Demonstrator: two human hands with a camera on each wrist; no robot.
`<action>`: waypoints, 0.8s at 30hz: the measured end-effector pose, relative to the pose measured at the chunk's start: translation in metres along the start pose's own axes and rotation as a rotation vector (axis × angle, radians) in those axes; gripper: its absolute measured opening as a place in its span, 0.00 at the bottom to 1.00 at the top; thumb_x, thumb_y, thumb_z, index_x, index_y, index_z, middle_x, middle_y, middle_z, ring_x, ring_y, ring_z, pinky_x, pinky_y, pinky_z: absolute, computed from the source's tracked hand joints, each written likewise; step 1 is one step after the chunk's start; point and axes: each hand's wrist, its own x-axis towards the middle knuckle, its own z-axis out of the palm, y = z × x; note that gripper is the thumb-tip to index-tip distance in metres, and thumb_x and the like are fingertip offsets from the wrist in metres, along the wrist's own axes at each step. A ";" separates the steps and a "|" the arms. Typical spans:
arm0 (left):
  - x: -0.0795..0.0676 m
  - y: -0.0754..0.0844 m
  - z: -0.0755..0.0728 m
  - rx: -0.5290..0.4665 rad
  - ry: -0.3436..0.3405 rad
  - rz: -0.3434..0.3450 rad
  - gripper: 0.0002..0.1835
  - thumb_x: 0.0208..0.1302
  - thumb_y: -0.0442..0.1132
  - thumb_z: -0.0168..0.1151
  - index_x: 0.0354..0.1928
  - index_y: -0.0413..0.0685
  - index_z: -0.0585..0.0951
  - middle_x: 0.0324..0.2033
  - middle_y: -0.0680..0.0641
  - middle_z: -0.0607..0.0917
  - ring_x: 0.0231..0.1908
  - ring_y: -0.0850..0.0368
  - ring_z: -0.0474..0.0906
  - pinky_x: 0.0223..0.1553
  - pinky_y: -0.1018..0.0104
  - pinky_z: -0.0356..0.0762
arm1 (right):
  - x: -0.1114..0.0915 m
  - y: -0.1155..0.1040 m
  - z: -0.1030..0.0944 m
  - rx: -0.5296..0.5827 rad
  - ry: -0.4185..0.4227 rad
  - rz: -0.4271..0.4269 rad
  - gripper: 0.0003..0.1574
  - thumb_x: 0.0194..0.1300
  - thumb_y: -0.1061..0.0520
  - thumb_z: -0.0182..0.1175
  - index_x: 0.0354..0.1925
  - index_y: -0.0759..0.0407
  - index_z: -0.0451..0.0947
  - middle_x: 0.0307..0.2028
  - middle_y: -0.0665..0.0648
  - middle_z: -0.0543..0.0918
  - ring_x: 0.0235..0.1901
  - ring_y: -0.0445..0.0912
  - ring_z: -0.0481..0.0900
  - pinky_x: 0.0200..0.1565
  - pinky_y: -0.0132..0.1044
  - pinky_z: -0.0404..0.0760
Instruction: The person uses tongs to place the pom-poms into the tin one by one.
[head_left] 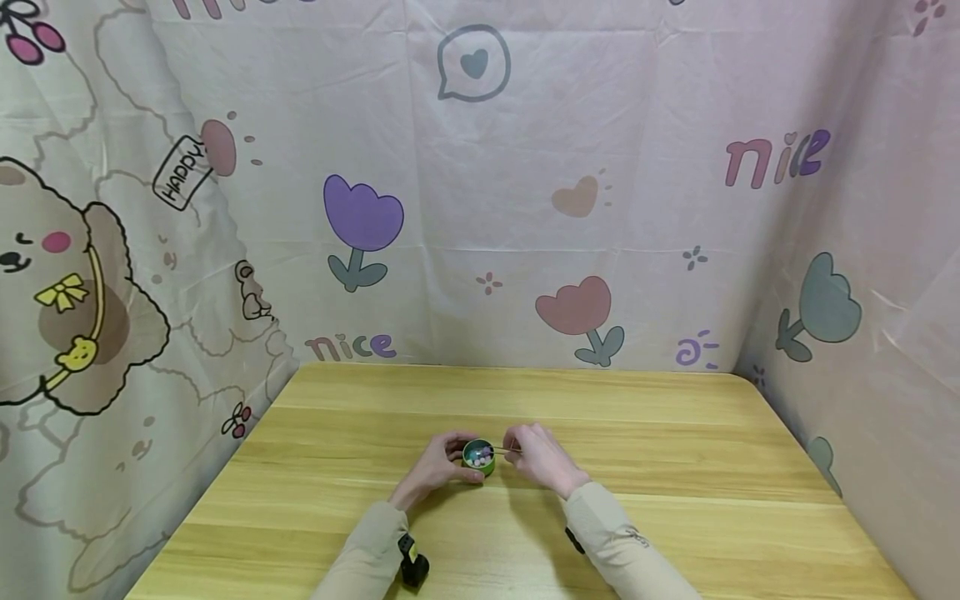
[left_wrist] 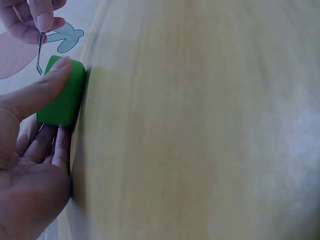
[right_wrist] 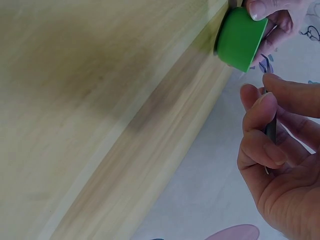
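A small round green cup (head_left: 481, 472) stands on the table, with several small white and purple pieces (head_left: 482, 458) inside it. My left hand (head_left: 438, 462) holds the cup from the left, its thumb against the near side and fingers around the far side. In the left wrist view the thumb presses the green wall (left_wrist: 65, 97). To the right of the cup, my right hand (head_left: 543, 458) pinches metal tweezers (right_wrist: 270, 130) between thumb and fingers. Their bent tips point at the cup's mouth and overlap its rim in the head view; in the right wrist view they stand slightly apart.
The wooden table (head_left: 645, 433) reaches back to a printed cloth (head_left: 465, 167) that hangs behind it and at both sides. A black strap device (head_left: 413, 567) sits at the left sleeve (head_left: 367, 550), and another dark band (head_left: 574, 540) at the right sleeve (head_left: 622, 550).
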 end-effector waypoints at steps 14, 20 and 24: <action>0.001 -0.001 0.000 0.009 0.004 -0.003 0.36 0.50 0.28 0.77 0.62 0.29 0.73 0.57 0.30 0.80 0.56 0.41 0.79 0.62 0.48 0.78 | -0.006 0.005 -0.005 -0.008 0.018 -0.007 0.04 0.61 0.66 0.67 0.36 0.63 0.84 0.34 0.57 0.88 0.35 0.47 0.84 0.40 0.40 0.85; 0.001 -0.002 0.000 0.008 0.003 0.002 0.36 0.50 0.28 0.78 0.61 0.29 0.74 0.57 0.29 0.80 0.56 0.41 0.79 0.61 0.49 0.78 | -0.010 0.007 -0.007 0.004 0.023 0.016 0.04 0.62 0.65 0.66 0.38 0.62 0.84 0.35 0.57 0.88 0.36 0.47 0.84 0.40 0.41 0.85; 0.001 -0.003 0.000 0.010 0.005 0.002 0.36 0.49 0.28 0.78 0.61 0.29 0.74 0.57 0.30 0.80 0.56 0.42 0.79 0.61 0.50 0.78 | -0.012 0.009 -0.009 0.005 0.030 0.021 0.04 0.62 0.65 0.66 0.37 0.62 0.84 0.36 0.57 0.89 0.37 0.47 0.85 0.41 0.42 0.86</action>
